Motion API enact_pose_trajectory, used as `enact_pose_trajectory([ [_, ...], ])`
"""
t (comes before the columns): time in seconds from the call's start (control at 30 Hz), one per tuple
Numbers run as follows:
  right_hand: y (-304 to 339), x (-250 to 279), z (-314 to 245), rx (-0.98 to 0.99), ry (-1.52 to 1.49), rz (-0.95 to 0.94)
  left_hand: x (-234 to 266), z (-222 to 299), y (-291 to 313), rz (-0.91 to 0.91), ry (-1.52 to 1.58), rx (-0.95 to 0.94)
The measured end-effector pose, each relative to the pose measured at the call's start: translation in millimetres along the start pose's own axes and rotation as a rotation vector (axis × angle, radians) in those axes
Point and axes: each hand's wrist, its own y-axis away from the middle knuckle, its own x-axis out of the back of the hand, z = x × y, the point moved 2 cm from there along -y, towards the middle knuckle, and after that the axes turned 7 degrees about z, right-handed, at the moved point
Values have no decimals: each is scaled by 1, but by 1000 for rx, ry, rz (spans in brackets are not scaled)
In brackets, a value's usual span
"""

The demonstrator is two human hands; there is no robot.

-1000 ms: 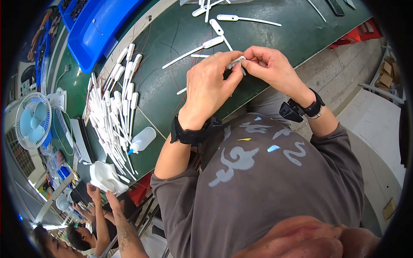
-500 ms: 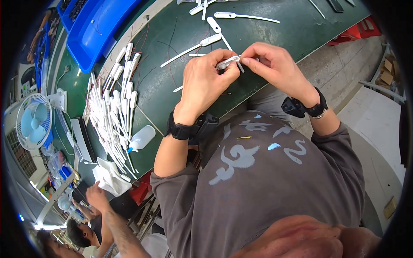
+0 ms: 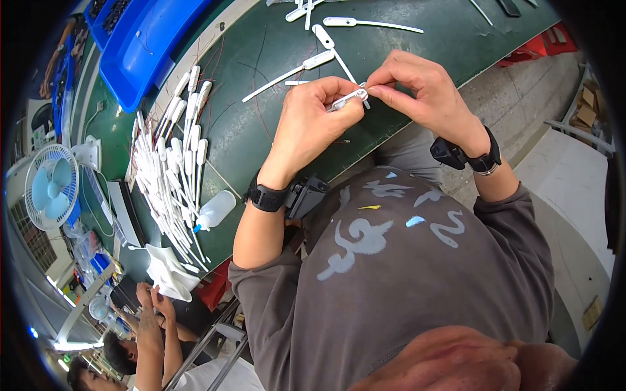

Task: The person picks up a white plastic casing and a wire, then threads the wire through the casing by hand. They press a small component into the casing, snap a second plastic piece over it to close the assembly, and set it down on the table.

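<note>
Above the table's near edge, my left hand (image 3: 306, 124) grips a small white plastic housing (image 3: 349, 100) between thumb and fingers. Its rounded, hollow end points toward my right hand (image 3: 424, 94). The right thumb and forefinger pinch together right at that end; whatever is between them is too small to make out. Beyond my hands lie white sticks with oval slotted heads, among them one stick (image 3: 318, 60) at an angle and another (image 3: 340, 22) farther back.
A large pile of white sticks (image 3: 175, 163) with thin wires covers the left of the green table (image 3: 244, 146). Near it stand a squeeze bottle (image 3: 216, 210), a white cloth-like bundle (image 3: 169, 274), a blue tray (image 3: 134, 72) and a fan (image 3: 52, 186). Co-workers sit at lower left.
The housing has turned slightly in my left hand, its hollow end now facing more upward. My right hand has shifted a little. At lower left, a co-worker's hands have come together.
</note>
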Motion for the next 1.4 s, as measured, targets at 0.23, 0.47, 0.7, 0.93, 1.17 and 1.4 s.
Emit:
enact_pose_trajectory([
  [0.23,0,2,3,-199,-113,-84,-4,-3,0,7,-35,-76],
  [0.47,1,1,-5,-108,-8,-42,-7,-4,-1,-28,-72,-92],
  [0.7,1,1,-4,-133,-68,-21,-6,-5,-1,-34,53,-64],
  [0.93,1,-1,-4,25,71,39,-4,-7,-3,-45,125,-51],
  [1.17,0,-3,-5,85,134,85,-3,-6,-6,-40,160,-45],
  [1.4,0,-5,-5,115,124,73,-1,-2,-4,-18,127,11],
])
